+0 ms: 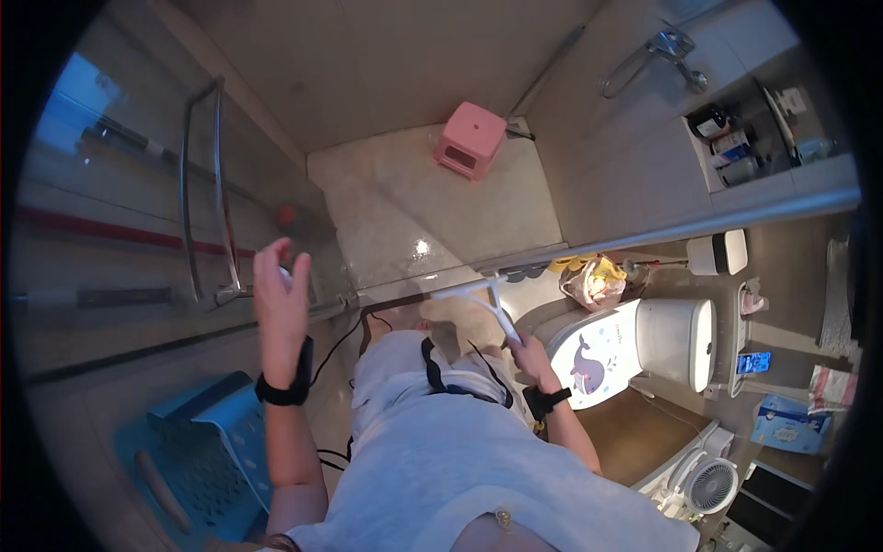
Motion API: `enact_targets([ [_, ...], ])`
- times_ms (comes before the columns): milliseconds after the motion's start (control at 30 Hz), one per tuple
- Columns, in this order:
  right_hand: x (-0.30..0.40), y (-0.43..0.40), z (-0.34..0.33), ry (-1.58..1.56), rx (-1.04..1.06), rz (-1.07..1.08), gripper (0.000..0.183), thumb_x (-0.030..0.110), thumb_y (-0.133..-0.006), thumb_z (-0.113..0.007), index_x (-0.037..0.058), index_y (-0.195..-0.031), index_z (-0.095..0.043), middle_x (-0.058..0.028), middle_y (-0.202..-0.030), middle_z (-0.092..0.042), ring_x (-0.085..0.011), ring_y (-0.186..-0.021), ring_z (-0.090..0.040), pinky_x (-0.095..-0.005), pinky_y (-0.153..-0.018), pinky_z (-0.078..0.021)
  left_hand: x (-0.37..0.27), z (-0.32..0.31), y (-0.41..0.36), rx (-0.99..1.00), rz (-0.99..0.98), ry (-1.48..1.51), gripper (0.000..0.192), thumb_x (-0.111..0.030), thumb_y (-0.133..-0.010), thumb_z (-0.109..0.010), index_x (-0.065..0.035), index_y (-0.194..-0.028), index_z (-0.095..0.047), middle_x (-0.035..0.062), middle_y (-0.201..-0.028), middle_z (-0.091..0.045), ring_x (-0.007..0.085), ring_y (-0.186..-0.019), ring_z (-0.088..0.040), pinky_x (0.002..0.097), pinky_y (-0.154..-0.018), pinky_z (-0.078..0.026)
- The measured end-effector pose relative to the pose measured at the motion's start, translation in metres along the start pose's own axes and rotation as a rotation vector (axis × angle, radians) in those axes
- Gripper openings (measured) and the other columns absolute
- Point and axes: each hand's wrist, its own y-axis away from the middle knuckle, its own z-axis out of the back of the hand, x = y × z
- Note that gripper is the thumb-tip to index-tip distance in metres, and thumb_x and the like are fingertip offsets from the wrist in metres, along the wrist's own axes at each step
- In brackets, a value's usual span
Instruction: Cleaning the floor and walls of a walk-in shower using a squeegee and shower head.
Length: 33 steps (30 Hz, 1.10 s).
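Note:
My right hand (531, 360) grips the handle of a white squeegee (505, 321). Its forked head and long blade point away from me, above the floor by the shower threshold. On the left, my left hand (281, 303) is raised beside the glass panel (138, 255), close to the metal towel bar (219, 186). Its fingers are bent and the thumb stands apart. A small pale patch shows between them, but whether it is a held object is unclear. Black straps circle both wrists.
A pink plastic stool (476, 134) stands on the wet shower floor (441, 214). To the right are a toilet with a whale-printed lid (597, 359), a bag-lined bin (593, 286) and a white fan (710, 485). A blue plastic tub (207, 441) lies at lower left. Black cables (336, 348) hang beside my legs.

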Motion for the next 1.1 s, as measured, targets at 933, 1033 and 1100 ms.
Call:
enact_targets([
  [933, 0.091, -0.517, -0.076, 0.481, 0.088, 0.199, 0.029, 0.025, -0.086, -0.042, 0.0029, -0.095, -0.059, -0.0203, -0.089, -0.064, -0.0379, -0.083, -0.062, -0.0483, -0.072, -0.0479, 0.098, -0.217, 0.035, 0.601, 1.312, 0.640, 0.018, -0.016, -0.089, -0.050, -0.0033, -0.092, -0.063, -0.0022, -0.067, -0.049, 0.0059, -0.056, -0.043, 0.0220, -0.051, -0.035],
  [1033, 0.075, -0.571, -0.054, 0.557, 0.014, 0.028, 0.030, 0.025, -0.084, -0.047, 0.0009, -0.097, -0.059, -0.0232, -0.089, -0.063, -0.0384, -0.081, -0.061, -0.0459, -0.074, -0.0476, 0.096, -0.212, 0.042, 0.617, 1.298, 0.570, 0.023, -0.020, -0.090, -0.047, -0.0034, -0.090, -0.063, -0.0030, -0.066, -0.046, 0.0054, -0.055, -0.042, 0.0207, -0.050, -0.033],
  [1100, 0.063, -0.598, -0.053, 0.514, -0.038, 0.023, 0.030, 0.027, -0.084, -0.050, 0.0010, -0.096, -0.059, -0.0216, -0.087, -0.064, -0.0355, -0.079, -0.062, -0.0438, -0.072, -0.0486, 0.096, -0.214, 0.045, 0.635, 1.300, 0.535, 0.022, -0.017, -0.090, -0.047, -0.0022, -0.091, -0.063, -0.0028, -0.066, -0.047, 0.0052, -0.056, -0.042, 0.0202, -0.051, -0.033],
])
